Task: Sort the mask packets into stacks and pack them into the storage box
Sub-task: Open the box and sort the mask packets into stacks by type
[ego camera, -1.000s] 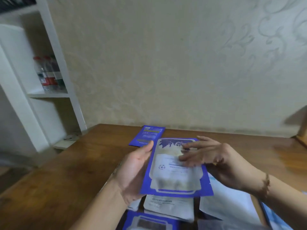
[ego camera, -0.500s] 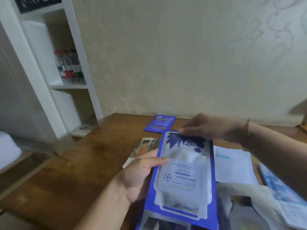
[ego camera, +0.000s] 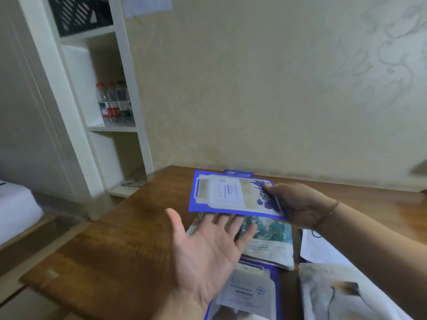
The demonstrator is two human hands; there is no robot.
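Right hand (ego camera: 298,204) gripping blue mask packet (ego camera: 233,195) at frame centre above desk (ego camera: 120,245); left hand (ego camera: 208,252) hovering below, palm up, fingers spread, holding nothing.

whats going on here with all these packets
A person is sorting face mask packets on a wooden table. The right hand pinches one end of a blue mask packet and holds it flat above the table, near another blue packet lying by the wall. The left hand is open, palm up, holding nothing. More packets lie loose below: a white and green one, another blue one. No storage box is in view.
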